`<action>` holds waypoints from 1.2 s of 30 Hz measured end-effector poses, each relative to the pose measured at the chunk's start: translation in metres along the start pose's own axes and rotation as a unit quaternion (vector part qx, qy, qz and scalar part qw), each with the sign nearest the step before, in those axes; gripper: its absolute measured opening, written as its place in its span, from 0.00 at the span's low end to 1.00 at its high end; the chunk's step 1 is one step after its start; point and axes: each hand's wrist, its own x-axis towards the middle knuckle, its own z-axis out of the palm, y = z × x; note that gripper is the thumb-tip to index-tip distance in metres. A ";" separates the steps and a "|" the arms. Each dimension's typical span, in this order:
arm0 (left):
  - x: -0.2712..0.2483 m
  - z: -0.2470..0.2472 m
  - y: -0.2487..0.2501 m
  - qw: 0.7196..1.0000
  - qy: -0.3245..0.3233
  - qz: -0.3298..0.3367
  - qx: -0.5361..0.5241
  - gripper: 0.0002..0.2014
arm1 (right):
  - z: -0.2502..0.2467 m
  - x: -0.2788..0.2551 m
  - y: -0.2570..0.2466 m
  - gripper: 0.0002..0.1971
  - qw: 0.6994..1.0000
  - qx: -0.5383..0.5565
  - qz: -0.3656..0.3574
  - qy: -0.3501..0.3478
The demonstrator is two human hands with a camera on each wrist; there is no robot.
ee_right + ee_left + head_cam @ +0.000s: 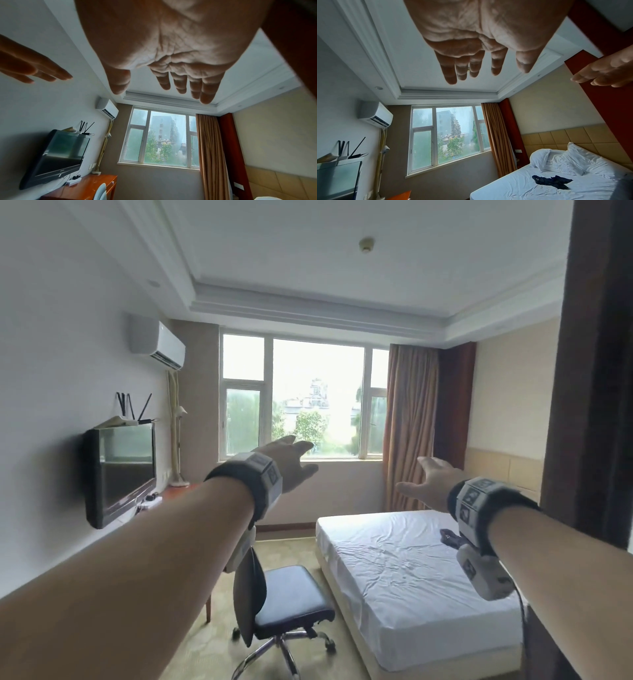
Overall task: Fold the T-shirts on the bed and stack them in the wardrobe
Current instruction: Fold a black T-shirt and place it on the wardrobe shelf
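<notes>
From the headset I see both arms stretched forward at chest height toward the 3-pane window [310, 395], the left hand [291, 462] and the right hand [431, 479] apart, palms down, fingers spread and straight, holding nothing. Each wrist wears a black strap with a white marker cube and a camera pod slung beneath.

The white-sheeted bed [394, 570] lies low on the right, its sheet rumpled. On it, in the left wrist view, a dark navy crumpled T-shirt [552, 181] sits near the middle of the mattress, below 2 white pillows [573, 155] propped against the tan padded headboard [590, 138]. In the head view my right wrist pod covers most of that garment; only a dark scrap shows beside it.

A black swivel chair on a chrome base [277, 601] stands on the carpet just beside the bed's near left edge, between me and the mattress. On the left wall hang a black flat television [120, 474] and a white air conditioner [157, 345]; an orange wooden desk [89, 186] sits under the television. Brown curtains [409, 426] hang right of the window. A dark wooden panel [589, 371] fills the right edge.
</notes>
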 end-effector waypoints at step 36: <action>0.745 0.471 0.002 0.957 -0.086 0.258 -0.097 0.29 | 0.306 0.600 0.173 0.41 0.958 -0.001 0.280 -0.059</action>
